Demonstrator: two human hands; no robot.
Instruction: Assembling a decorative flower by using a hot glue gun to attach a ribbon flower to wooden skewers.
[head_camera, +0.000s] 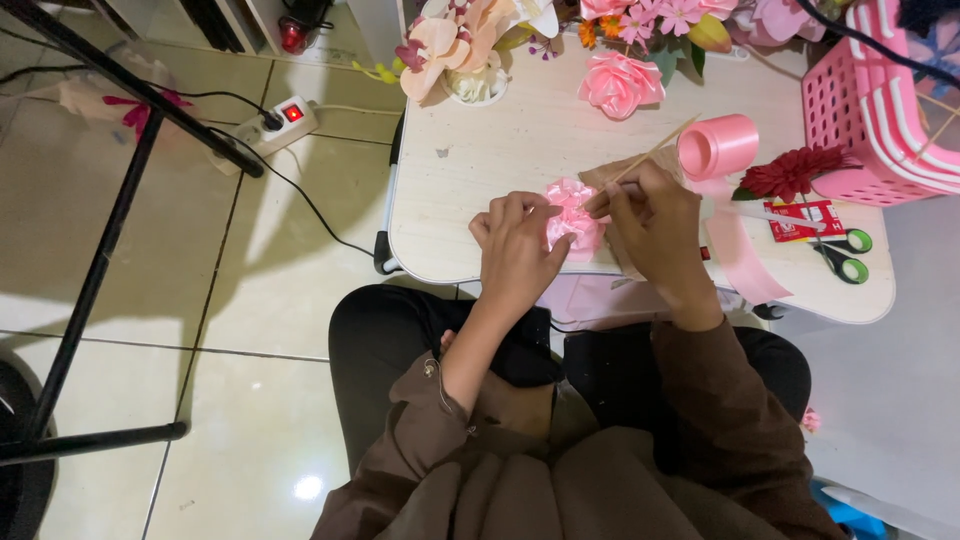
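Note:
A small pink ribbon flower (572, 215) sits at the near edge of a low white table (480, 160). My left hand (517, 250) cups its left side, fingers curled around the petals. My right hand (655, 225) presses the flower's right side and pinches a thin wooden stick (655, 148) that slants up to the right. A strip of pink ribbon (735, 255) trails from under my right hand and runs from a pink ribbon roll (718, 146) lying behind it.
A finished pink rose (620, 83) and mixed artificial flowers (470, 45) lie at the table's back. A dark red flower (795, 172), a pink basket (880, 100), green-handled scissors (842, 255) and a red packet (798, 220) are on the right. A power strip (280, 122) and black stand (95, 270) occupy the tiled floor on the left.

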